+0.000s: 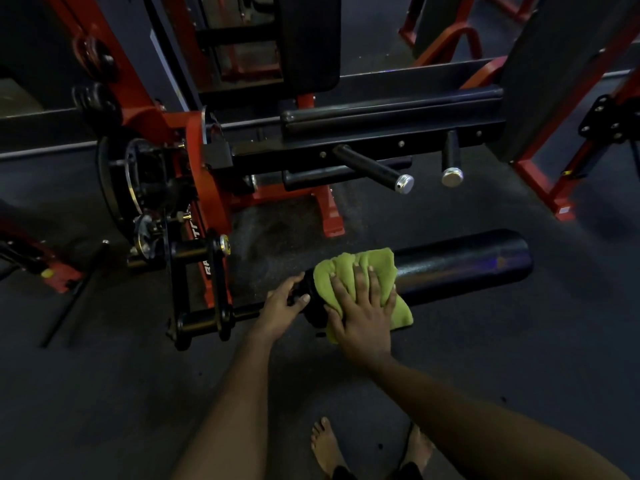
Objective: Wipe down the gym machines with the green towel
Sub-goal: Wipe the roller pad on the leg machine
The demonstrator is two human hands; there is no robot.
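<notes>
Two bare hands shared the work on one part of the red-and-black steel gym machine (204, 188): its low black cylindrical padded roller (464, 265), which stuck out to the right from a black steel axle (242, 311) above the dark rubber floor (519, 358).

The left hand (282, 304) curled its fingers and thumb round the roller's left end, just where pad met axle. By my reading, that was to keep the roller from turning or swinging under the rubbing.

The right hand (363, 320) lay wide, fingers spread and straight, pressing the crumpled green terry towel (381, 261) flat against the roller. The towel was draped over the top of the left part, hanging down the near side, with its left edge beside the left hand. A spread palm covers more cloth and bears down evenly – a sensible hold for wiping a curved surface.

The roller's right half lay bare and faintly glossy, so the wipe probably had that length yet to cover. Two black pegs with chrome caps (403, 183) jutted from the frame's far side, well apart from the towel and untouched. A slip off the round pad seemed the main risk.
</notes>
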